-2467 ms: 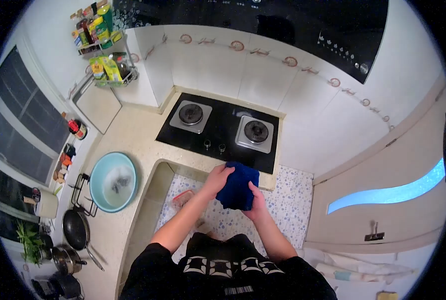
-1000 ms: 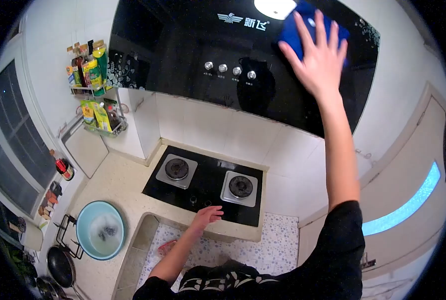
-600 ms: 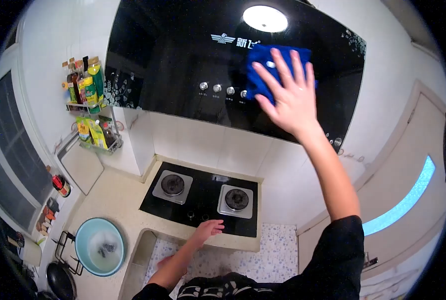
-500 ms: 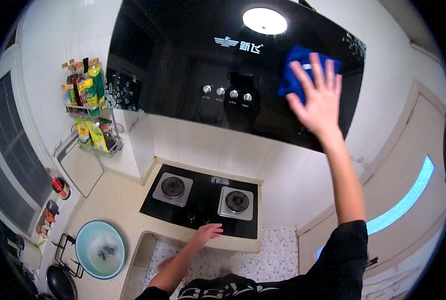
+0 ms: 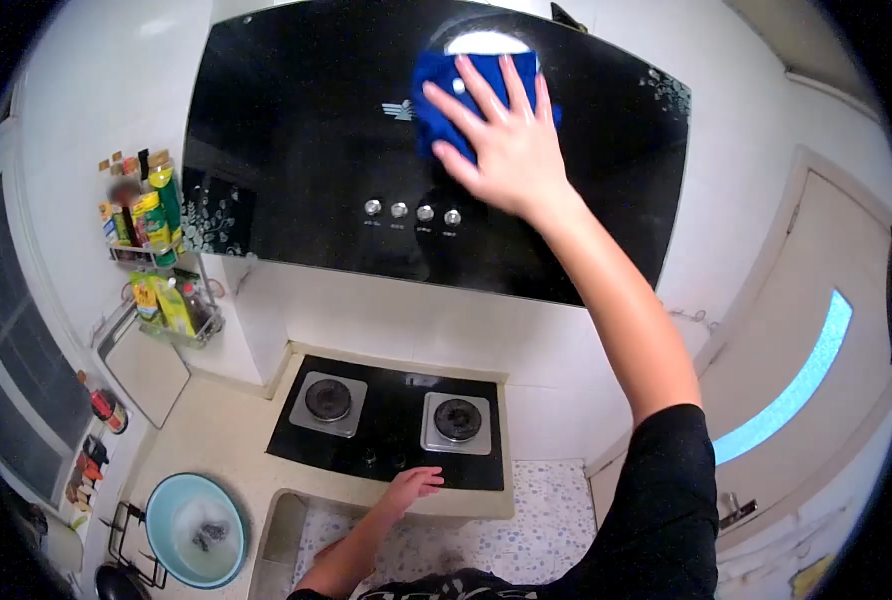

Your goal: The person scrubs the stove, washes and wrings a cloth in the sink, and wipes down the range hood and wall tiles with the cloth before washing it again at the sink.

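Flat against the black range hood, my right hand presses a blue cloth with its fingers stretched out and spread. The cloth covers part of the silver logo and lies just below the reflected lamp. Below it to the left is a row of several silver knobs. My left hand hovers near the front edge of the gas stove, fingers loosely extended, with nothing visible in it. Its palm is hidden.
A blue basin with sudsy water and something dark in it stands on the counter at lower left. Wall racks hold bottles and pouches. A cutting board leans by the window. At right is a door.
My right hand has slid the blue cloth leftward across the hood, from its right side to the middle over the logo. The view has shifted slightly. My left hand stays by the stove.
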Demonstrator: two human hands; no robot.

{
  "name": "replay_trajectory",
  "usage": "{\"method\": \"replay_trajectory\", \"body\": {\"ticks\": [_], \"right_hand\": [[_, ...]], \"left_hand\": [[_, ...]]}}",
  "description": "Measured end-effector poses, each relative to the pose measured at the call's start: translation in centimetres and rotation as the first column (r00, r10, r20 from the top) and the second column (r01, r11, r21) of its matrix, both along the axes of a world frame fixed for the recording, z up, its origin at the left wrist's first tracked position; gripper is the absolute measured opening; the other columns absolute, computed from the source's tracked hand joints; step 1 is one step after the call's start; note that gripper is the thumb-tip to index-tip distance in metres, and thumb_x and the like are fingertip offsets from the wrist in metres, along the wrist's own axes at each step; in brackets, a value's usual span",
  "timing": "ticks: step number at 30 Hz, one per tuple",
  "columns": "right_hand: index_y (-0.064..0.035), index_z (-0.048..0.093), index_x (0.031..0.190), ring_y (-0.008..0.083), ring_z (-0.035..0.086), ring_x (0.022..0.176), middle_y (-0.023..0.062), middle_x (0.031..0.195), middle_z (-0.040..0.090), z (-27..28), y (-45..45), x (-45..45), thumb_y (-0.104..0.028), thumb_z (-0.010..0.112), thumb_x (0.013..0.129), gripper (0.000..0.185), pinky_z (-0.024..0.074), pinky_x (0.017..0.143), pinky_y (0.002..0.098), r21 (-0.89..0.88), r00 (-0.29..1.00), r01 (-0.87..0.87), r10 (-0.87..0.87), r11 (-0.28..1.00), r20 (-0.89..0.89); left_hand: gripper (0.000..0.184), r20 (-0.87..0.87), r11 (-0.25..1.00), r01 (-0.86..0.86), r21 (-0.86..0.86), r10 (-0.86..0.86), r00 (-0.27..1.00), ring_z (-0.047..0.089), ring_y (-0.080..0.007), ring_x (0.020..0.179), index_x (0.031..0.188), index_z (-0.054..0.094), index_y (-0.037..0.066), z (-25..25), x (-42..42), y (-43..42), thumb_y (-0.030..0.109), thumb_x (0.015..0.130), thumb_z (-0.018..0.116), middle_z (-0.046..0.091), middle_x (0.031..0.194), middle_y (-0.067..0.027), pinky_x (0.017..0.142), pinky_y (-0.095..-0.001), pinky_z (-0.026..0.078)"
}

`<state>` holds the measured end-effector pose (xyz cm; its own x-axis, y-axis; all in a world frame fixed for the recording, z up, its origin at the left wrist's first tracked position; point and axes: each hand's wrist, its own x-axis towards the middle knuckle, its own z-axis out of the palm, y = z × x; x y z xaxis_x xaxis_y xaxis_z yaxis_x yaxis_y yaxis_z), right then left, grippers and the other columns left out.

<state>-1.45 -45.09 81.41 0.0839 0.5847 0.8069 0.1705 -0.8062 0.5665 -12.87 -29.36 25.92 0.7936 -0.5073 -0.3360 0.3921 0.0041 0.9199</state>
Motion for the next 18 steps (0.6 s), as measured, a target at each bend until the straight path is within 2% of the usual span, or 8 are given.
{"method": "replay_trajectory", "body": {"ticks": [3, 5, 8, 12, 15, 16, 17, 18], "right_hand": [[-0.0384, 0.051, 0.149, 0.0483, 0.031, 0.148, 0.0099, 0.165, 0.035, -1.6, -4.9, -3.3, -0.056, 0.064, 0.087, 0.065, 0.0231, 0.115, 0.0729, -0.044, 0.991, 0.093, -0.097, 0.995, -0.096], [-0.0388, 0.049, 0.151, 0.0490, 0.029, 0.149, 0.0103, 0.166, 0.031, -0.7, -9.3, -3.7, -0.058, 0.064, 0.087, 0.069, 0.0224, 0.115, 0.0724, 0.032, 0.980, 0.192, -0.191, 0.981, -0.052], [-0.0388, 0.042, 0.155, 0.0519, 0.027, 0.148, 0.0119, 0.168, 0.028, 3.4, -14.6, -2.1, -0.063, 0.056, 0.091, 0.070, 0.0217, 0.115, 0.0729, 0.230, 0.963, 0.252, -0.266, 0.940, 0.031], [-0.0356, 0.039, 0.157, 0.0505, 0.029, 0.147, 0.0118, 0.166, 0.032, 9.1, -12.5, 2.4, -0.070, 0.047, 0.093, 0.073, 0.0189, 0.116, 0.0723, 0.412, 0.918, 0.287, -0.371, 0.865, 0.140], [-0.0332, 0.044, 0.154, 0.0474, 0.030, 0.147, 0.0080, 0.163, 0.038, 9.6, -6.6, 3.5, -0.072, 0.046, 0.092, 0.073, 0.0181, 0.116, 0.0733, 0.294, 0.945, 0.224, -0.281, 0.929, 0.167], [-0.0340, 0.043, 0.154, 0.0470, 0.029, 0.149, 0.0084, 0.162, 0.039, 8.8, -5.2, 3.6, -0.071, 0.047, 0.092, 0.072, 0.0173, 0.116, 0.0739, 0.216, 0.956, 0.163, -0.208, 0.963, 0.206], [-0.0371, 0.042, 0.155, 0.0452, 0.028, 0.150, 0.0077, 0.164, 0.037, 7.9, -4.7, 3.2, -0.071, 0.048, 0.092, 0.072, 0.0182, 0.118, 0.0721, 0.162, 0.972, 0.138, -0.165, 0.977, 0.166], [-0.0387, 0.040, 0.155, 0.0440, 0.028, 0.151, 0.0071, 0.165, 0.036, 7.5, -5.8, 2.8, -0.071, 0.048, 0.091, 0.072, 0.0192, 0.118, 0.0708, 0.106, 0.976, 0.131, -0.147, 0.986, 0.161]], "left_hand": [[0.040, -0.022, 0.999, 0.034, 0.011, -0.034, 0.999, 0.069, -0.0262, 0.111, 0.141, 0.060, 0.009, -1.1, -0.3, -0.4, 0.025, 0.110, 0.041, 0.070, 0.128, -0.0143, 0.102, -0.0394, 0.052], [0.039, -0.028, 1.000, 0.013, -0.009, -0.013, 1.000, 0.070, -0.0246, 0.109, 0.138, 0.062, 0.008, -1.1, -1.1, 0.0, 0.025, 0.109, 0.043, 0.071, 0.126, -0.0137, 0.099, -0.0369, 0.052], [0.037, -0.098, 0.999, -0.043, -0.013, 0.041, 0.994, 0.070, -0.0212, 0.104, 0.134, 0.065, 0.007, -1.0, -1.6, 0.2, 0.024, 0.107, 0.046, 0.073, 0.122, -0.0123, 0.095, -0.0324, 0.052], [0.037, -0.080, 0.998, -0.057, -0.005, 0.057, 0.995, 0.070, -0.0226, 0.103, 0.133, 0.065, 0.006, -0.2, -1.4, -0.1, 0.024, 0.106, 0.048, 0.073, 0.121, -0.0139, 0.095, -0.0330, 0.053], [0.038, -0.064, 0.999, -0.032, -0.040, 0.030, 0.998, 0.071, -0.0232, 0.103, 0.135, 0.064, 0.006, -0.2, -0.3, -1.8, 0.026, 0.107, 0.049, 0.072, 0.121, -0.0141, 0.095, -0.0340, 0.054], [0.039, -0.046, 0.999, -0.007, -0.049, 0.005, 0.999, 0.071, -0.0230, 0.104, 0.137, 0.063, 0.006, -0.2, 0.2, -2.4, 0.029, 0.108, 0.048, 0.072, 0.122, -0.0139, 0.095, -0.0345, 0.054], [0.040, -0.032, 0.998, 0.019, -0.055, -0.020, 0.999, 0.071, -0.0229, 0.105, 0.138, 0.061, 0.007, -0.3, 0.5, -2.9, 0.031, 0.109, 0.048, 0.072, 0.123, -0.0136, 0.094, -0.0350, 0.055], [0.039, -0.026, 0.999, 0.024, -0.047, -0.025, 0.999, 0.071, -0.0225, 0.104, 0.137, 0.062, 0.006, 0.1, 0.4, -3.6, 0.029, 0.109, 0.048, 0.072, 0.122, -0.0139, 0.094, -0.0345, 0.054]]}}
